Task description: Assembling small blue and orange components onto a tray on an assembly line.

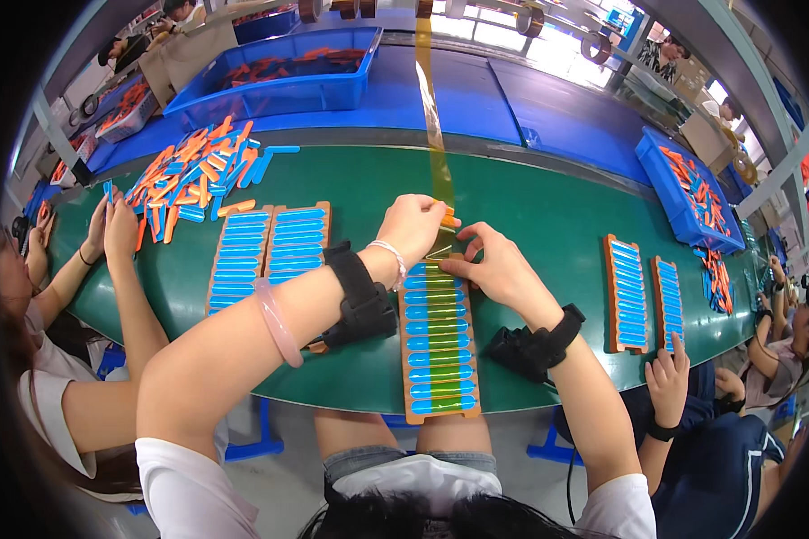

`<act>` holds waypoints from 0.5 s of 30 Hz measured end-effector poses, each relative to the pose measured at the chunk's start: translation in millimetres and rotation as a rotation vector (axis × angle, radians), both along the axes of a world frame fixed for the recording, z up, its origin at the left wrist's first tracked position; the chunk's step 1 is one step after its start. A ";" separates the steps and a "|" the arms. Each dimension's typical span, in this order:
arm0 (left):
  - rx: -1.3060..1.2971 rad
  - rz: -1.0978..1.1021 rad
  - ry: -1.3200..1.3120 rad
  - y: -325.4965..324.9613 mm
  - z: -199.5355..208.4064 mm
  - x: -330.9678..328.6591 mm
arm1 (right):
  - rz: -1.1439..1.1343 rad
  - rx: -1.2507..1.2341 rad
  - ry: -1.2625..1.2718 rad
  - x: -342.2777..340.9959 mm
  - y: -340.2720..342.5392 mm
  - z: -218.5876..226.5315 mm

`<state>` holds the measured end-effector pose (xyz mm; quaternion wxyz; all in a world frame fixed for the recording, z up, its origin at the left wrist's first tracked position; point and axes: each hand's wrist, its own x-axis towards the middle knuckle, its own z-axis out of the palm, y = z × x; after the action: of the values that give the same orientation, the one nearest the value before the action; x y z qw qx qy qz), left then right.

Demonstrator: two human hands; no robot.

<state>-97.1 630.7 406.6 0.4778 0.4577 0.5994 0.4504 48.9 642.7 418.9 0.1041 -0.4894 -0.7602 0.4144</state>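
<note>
A brown slotted tray (416, 415) lies lengthwise in front of me, its slots filled with blue strips (418, 345). Clear yellow tape (440, 328) runs along their middle, and a hanging length of the tape (429, 108) comes down from the far side to my hands. Just beyond the tray's far end, my left hand (411, 232) is closed on a small orange piece (449, 218) by the tape; its exact kind is unclear. My right hand (499, 268) has its thumb on the tray's far end, with the index finger raised apart from it.
Two more filled trays (268, 242) lie left of my arm, below a heap of orange and blue strips (193, 175). Blue bins (279, 90) stand at the far left and right. Co-workers sit on both sides; one's hand (667, 382) touches a tray (669, 301) at right.
</note>
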 end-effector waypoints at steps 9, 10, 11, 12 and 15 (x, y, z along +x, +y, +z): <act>0.138 -0.211 -0.320 -21.8 55.9 -6.1 | 0.145 -0.165 0.520 15.5 -7.9 22.7; 0.140 -0.202 -0.308 -25.4 58.9 -8.4 | 0.156 -0.166 0.530 12.5 -10.8 28.7; 0.190 -0.161 -0.129 -32.7 64.1 -6.2 | 0.099 -0.274 0.635 12.8 -16.8 40.6; 0.241 -0.118 0.050 -39.6 66.2 -3.6 | 0.041 -0.382 0.738 13.1 -21.7 51.4; 0.041 -0.055 -0.389 -55.5 80.7 0.9 | 0.093 -0.341 0.762 12.5 -29.9 78.3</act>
<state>-96.2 575.1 487.3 0.5872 0.3880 0.4738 0.5294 61.5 612.8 497.2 0.2766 -0.2765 -0.6089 0.6901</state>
